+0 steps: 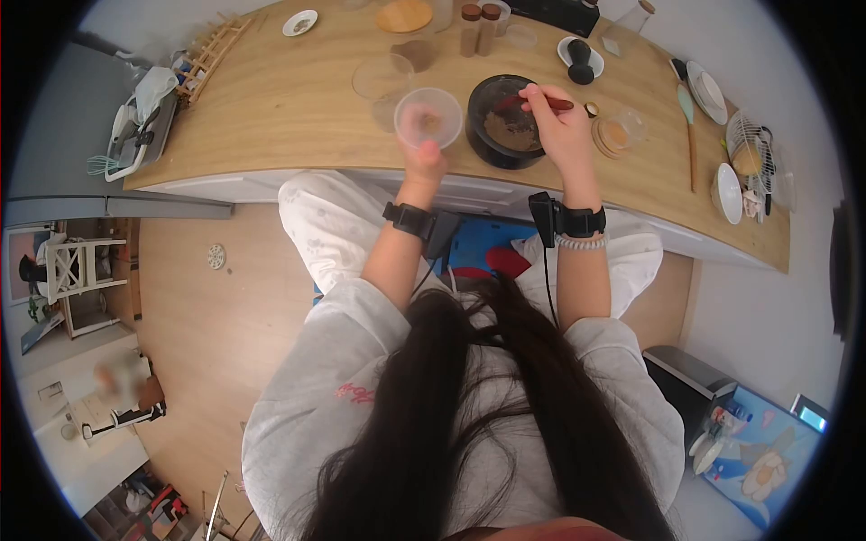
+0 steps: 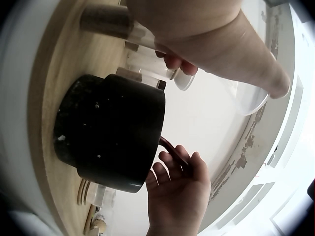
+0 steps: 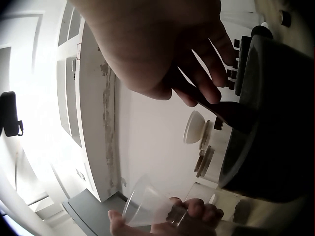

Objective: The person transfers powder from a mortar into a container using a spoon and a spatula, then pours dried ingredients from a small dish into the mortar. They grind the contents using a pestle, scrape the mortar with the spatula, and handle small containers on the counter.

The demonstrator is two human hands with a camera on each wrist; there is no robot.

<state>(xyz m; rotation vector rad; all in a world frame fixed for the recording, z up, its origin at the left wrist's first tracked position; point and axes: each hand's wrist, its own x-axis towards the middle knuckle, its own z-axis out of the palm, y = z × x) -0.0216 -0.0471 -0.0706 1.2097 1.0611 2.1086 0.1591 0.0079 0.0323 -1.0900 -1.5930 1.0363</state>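
A black mortar [image 1: 502,160] stands at the counter's front with brown ground stuff [image 1: 511,133] inside. My right hand [image 1: 566,131] is over its right rim and pinches the handle of a dark red-brown spoon [image 1: 559,105]. In the right wrist view the spoon's head [image 3: 236,115] dips past the mortar's rim. Just left of the mortar, my left hand [image 1: 426,162] holds a clear plastic cup [image 1: 451,126], tilted so its mouth faces up toward the head camera. A little brown matter [image 1: 431,122] shows in the cup.
A black pestle [image 1: 580,63] lies in a white dish [image 1: 596,65] behind the mortar. Two brown-capped jars [image 1: 469,32] stand at the back. To the right are a small glass jar [image 1: 629,124], a green-headed spatula [image 1: 690,135] and a white bowl [image 1: 725,194]. A clear round lid [image 1: 370,79] lies left.
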